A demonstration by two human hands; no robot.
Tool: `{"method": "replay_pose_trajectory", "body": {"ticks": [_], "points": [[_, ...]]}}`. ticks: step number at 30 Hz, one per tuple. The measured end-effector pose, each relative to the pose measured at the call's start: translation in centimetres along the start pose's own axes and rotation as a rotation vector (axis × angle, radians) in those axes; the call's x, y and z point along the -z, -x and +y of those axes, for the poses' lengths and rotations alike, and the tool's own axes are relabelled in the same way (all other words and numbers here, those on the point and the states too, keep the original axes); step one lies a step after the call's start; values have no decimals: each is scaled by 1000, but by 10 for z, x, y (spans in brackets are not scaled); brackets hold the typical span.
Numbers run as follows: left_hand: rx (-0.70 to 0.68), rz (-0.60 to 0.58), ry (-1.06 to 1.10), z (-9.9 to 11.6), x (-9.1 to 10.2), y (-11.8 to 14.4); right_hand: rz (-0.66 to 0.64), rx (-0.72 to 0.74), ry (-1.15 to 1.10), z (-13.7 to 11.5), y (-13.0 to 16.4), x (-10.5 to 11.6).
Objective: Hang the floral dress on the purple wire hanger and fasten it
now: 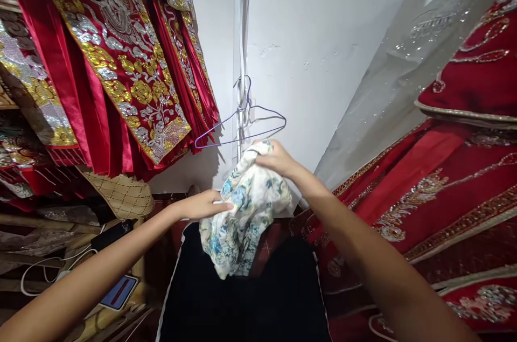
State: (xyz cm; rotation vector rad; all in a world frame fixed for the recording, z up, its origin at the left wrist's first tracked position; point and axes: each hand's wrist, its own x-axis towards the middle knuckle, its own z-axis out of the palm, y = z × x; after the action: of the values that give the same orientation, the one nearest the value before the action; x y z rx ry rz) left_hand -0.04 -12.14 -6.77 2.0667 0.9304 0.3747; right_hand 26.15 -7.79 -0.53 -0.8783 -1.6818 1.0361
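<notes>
Floral cloth, white with blue-green print, bunched and hanging in mid-air in front of the white wall, above a black cloth with a white edge. Right hand closed on the cloth's top corner, fingers pinched into the bunch. Left hand mostly flat, fingers extended, touching the cloth's left edge; not gripping as far as I can see.

Just above the right hand a purple wire hanger hangs off a white strap on the wall, empty, nothing on it. Red embroidered garments with gold and silver work hang upper left; more red embroidered fabric on the right, with a sheer sparkly veil above it. Lower left: a woven tan item, white cable, a dark phone-like thing.

Risks, judged: cloth is held by one pinch only, so a slip drops it onto the black cloth. The hanger looks light and loosely hooked; a knock from the right hand could swing it or unhook it. Bunched fabric could snag on the hanger's hook.

Containers: none clearly in view; can't tell what the black cloth covers.
</notes>
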Motion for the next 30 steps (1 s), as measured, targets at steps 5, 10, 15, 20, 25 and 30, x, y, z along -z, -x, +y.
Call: {"method": "replay_pose_trajectory", "body": {"ticks": [5, 10, 15, 20, 25, 30], "points": [[48, 63, -212, -19, 15, 23, 383, 95, 98, 46, -58, 28], [170, 238, -412, -29, 60, 27, 160, -132, 218, 93, -67, 20], [78, 370, -434, -42, 100, 23, 171, 18, 323, 99, -33, 42], [-110, 627, -386, -11, 111, -1, 254, 66, 361, 77, -5, 84], [-327, 721, -343, 34, 107, -43, 209, -30, 356, 58, 4, 77], [-301, 626, -354, 31, 132, -76, 128, 68, 387, 50, 20, 54]]}}
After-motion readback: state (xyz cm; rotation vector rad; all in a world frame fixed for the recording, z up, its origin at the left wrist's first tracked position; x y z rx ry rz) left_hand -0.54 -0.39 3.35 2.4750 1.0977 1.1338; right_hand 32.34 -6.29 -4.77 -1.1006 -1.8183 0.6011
